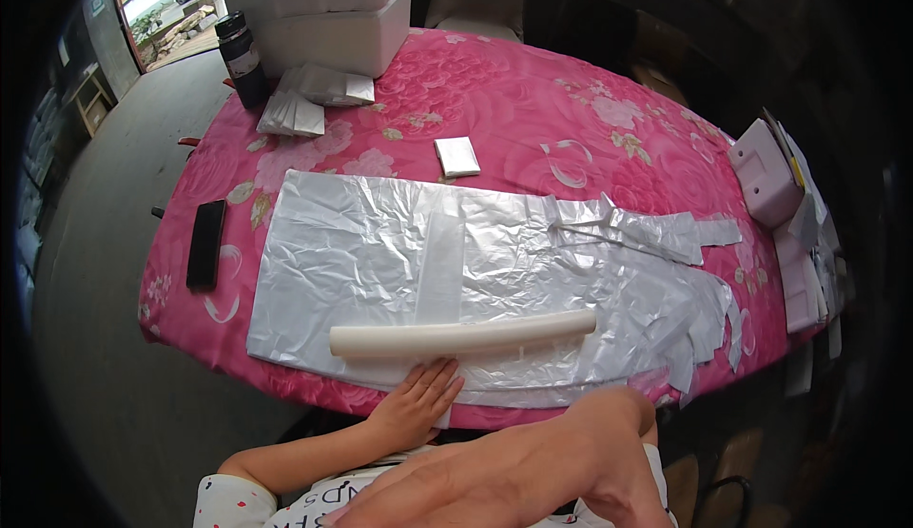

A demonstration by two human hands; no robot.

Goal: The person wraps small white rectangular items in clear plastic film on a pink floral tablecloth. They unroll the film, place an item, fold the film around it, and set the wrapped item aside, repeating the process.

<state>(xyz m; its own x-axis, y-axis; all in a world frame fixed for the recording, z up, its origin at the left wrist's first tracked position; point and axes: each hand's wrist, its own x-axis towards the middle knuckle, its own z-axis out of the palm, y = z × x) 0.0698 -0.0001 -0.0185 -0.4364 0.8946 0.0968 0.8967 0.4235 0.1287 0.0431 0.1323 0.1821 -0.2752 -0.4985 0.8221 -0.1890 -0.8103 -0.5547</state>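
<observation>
My left hand [421, 401] lies flat with its fingers on the near edge of a stack of thin, translucent plastic bags [342, 257], just below a cream-white plastic tube [463, 334]. The tube rests lengthwise across the bags. A pale folded strip [440, 264] runs from the far part of the stack down to the tube. Cut, handle-like ends of the bags spread out towards the right. Raised close to the camera, my right hand [492, 471] covers much of the lower picture. Its fingertips are partly out of frame, and whether it grips anything is hidden.
Beyond the bags, a small folded plastic packet [457, 156] lies on the pink floral tablecloth [499, 100]. More packets [292, 110] sit by a dark bottle [242, 61] and white foam boxes [328, 36]. A black phone [206, 245] is at left; foam pieces [764, 175] stand at right.
</observation>
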